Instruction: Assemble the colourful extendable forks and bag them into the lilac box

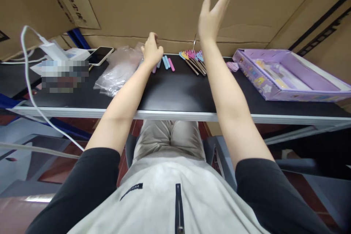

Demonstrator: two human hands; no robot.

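Observation:
My left hand (151,50) rests at the back of the black table (175,91), fingers curled down over a few small blue and pink sticks (166,63). What it grips, if anything, is hidden. My right hand (215,11) is raised well above the table with fingers stretched out and holds nothing. Below it lies a row of several pens with coloured ends (193,60).
A pile of clear plastic bags (118,68) lies left of my left hand. Beyond it are a phone (100,55) and a white charger with a cable (51,49). A purple open box (290,75) sits at the right. Cardboard (164,3) walls the back.

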